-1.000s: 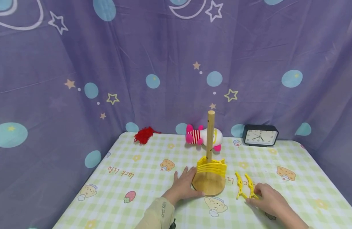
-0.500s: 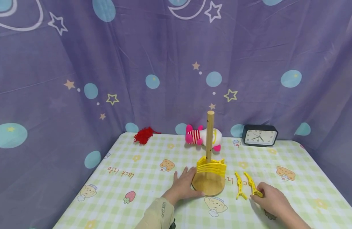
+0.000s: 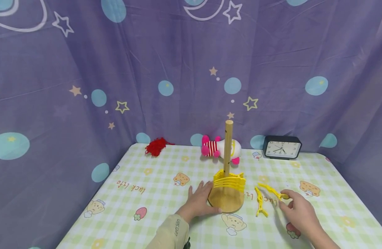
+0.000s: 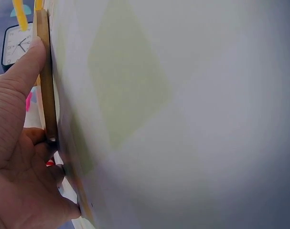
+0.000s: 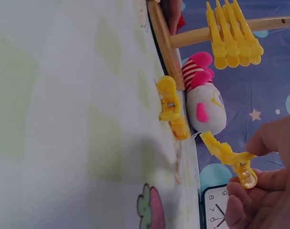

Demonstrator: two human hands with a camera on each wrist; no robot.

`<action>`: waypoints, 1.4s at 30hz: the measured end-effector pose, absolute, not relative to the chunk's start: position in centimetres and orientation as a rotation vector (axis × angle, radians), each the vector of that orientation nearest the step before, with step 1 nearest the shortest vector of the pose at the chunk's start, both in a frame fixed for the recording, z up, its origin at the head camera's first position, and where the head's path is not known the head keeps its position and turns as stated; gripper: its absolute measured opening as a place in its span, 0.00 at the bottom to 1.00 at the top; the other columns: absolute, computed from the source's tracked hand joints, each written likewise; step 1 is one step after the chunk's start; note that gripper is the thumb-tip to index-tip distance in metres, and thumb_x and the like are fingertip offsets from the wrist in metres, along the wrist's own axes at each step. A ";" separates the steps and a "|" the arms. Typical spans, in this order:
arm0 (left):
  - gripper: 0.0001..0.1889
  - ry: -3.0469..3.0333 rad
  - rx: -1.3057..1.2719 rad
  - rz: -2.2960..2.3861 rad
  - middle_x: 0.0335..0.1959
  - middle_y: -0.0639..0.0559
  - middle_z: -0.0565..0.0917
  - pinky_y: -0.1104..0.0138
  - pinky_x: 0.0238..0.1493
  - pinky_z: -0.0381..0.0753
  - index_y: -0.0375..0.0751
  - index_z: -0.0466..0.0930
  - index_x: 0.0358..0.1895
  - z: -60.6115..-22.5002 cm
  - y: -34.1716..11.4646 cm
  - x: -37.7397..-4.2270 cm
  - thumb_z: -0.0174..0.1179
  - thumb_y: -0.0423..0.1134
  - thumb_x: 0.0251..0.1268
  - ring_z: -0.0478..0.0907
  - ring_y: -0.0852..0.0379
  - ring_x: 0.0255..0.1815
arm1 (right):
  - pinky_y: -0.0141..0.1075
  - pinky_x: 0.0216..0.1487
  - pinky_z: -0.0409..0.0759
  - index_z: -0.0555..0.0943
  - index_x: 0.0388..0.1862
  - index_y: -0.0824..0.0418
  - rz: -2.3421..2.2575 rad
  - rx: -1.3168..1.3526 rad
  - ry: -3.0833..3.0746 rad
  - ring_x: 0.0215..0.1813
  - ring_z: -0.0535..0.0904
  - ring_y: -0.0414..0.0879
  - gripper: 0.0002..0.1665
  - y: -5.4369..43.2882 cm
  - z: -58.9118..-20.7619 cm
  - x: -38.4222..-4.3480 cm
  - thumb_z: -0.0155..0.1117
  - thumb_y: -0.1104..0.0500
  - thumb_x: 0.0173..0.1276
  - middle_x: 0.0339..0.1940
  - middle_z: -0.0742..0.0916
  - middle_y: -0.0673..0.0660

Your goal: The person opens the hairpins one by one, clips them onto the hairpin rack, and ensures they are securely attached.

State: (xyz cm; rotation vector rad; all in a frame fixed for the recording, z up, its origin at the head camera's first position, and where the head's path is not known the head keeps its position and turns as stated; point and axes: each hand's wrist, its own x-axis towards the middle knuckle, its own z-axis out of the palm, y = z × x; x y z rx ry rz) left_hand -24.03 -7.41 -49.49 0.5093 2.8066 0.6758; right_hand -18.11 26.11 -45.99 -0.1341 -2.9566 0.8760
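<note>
My left hand holds the round base of a wooden stand, thumb at its front edge and fingers along its left side. Several yellow hair clips sit stacked low on the stand's upright post. To the right, my right hand pinches one yellow hair clip by its handle end between thumb and fingers. That clip is raised over the cloth, its long jaws pointing left and away. Another yellow hair clip lies on the cloth between the stand and my right hand.
At the back of the checked tablecloth lie a tangle of red yarn and a pink-and-white plush toy, the latter behind the post. A black-framed clock stands at the back right. A patterned purple curtain hangs behind.
My right hand has picked the right-hand hair clip up off the cloth and moved slightly right and away, turning its jaws leftward. The left hand and the stand have stayed put.
</note>
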 end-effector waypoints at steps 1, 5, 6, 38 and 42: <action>0.56 2.807 0.509 0.674 0.78 0.54 0.55 0.38 0.72 0.33 0.51 0.52 0.78 -49.5 -7.4 -24.0 0.66 0.70 0.47 0.44 0.47 0.79 | 0.37 0.25 0.69 0.75 0.59 0.68 0.870 -0.118 -2.927 0.25 0.73 0.44 0.27 26.0 -45.8 -18.0 0.64 0.58 0.64 0.43 0.83 0.62; 0.56 2.804 0.505 0.674 0.78 0.54 0.55 0.38 0.72 0.33 0.51 0.52 0.78 -49.5 -7.5 -24.1 0.66 0.70 0.47 0.44 0.47 0.79 | 0.36 0.26 0.69 0.74 0.61 0.68 0.867 -0.063 -2.853 0.30 0.74 0.45 0.25 25.8 -45.4 -18.0 0.60 0.58 0.68 0.42 0.82 0.61; 0.56 2.803 0.504 0.673 0.78 0.54 0.55 0.38 0.72 0.33 0.51 0.52 0.78 -49.4 -7.5 -24.1 0.66 0.70 0.47 0.44 0.47 0.79 | 0.37 0.26 0.70 0.74 0.61 0.68 0.868 -0.046 -2.840 0.31 0.74 0.46 0.24 25.7 -45.3 -18.0 0.59 0.58 0.69 0.42 0.82 0.61; 0.55 2.807 0.509 0.697 0.78 0.52 0.56 0.38 0.72 0.33 0.49 0.53 0.77 -49.3 -7.3 -23.9 0.67 0.68 0.48 0.45 0.46 0.78 | 0.33 0.17 0.64 0.78 0.63 0.54 1.023 0.089 -2.442 0.17 0.62 0.40 0.20 21.1 -42.6 -19.5 0.54 0.64 0.75 0.22 0.75 0.52; 0.55 2.803 0.507 0.698 0.78 0.51 0.56 0.38 0.72 0.34 0.49 0.54 0.77 -49.2 -7.4 -23.8 0.67 0.68 0.48 0.45 0.46 0.78 | 0.32 0.16 0.65 0.81 0.60 0.53 1.026 0.091 -2.419 0.16 0.62 0.41 0.19 20.2 -42.6 -20.2 0.56 0.64 0.74 0.24 0.77 0.54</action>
